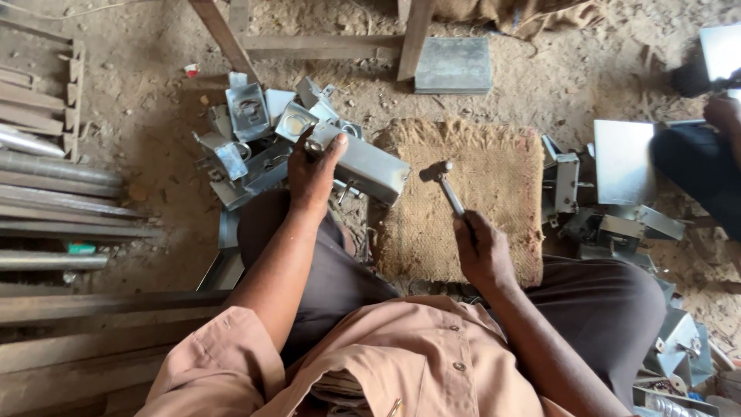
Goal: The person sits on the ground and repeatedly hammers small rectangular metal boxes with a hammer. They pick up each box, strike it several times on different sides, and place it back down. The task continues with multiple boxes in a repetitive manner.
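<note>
My left hand (311,174) grips one end of a grey sheet-metal box (369,164), holding it at the left edge of a folded burlap mat (494,185). In my right hand (482,251) is a small metal hammer (445,179), its head raised over the mat, a little to the right of the box. I sit on the dirt floor with my knees on either side of the mat.
A heap of similar metal boxes (247,135) lies beyond my left hand. More metal parts (598,220) are piled right of the mat. Steel pipes (54,193) and wooden planks (77,309) lie at left. Another person (698,166) sits at the right edge holding a metal sheet (624,161).
</note>
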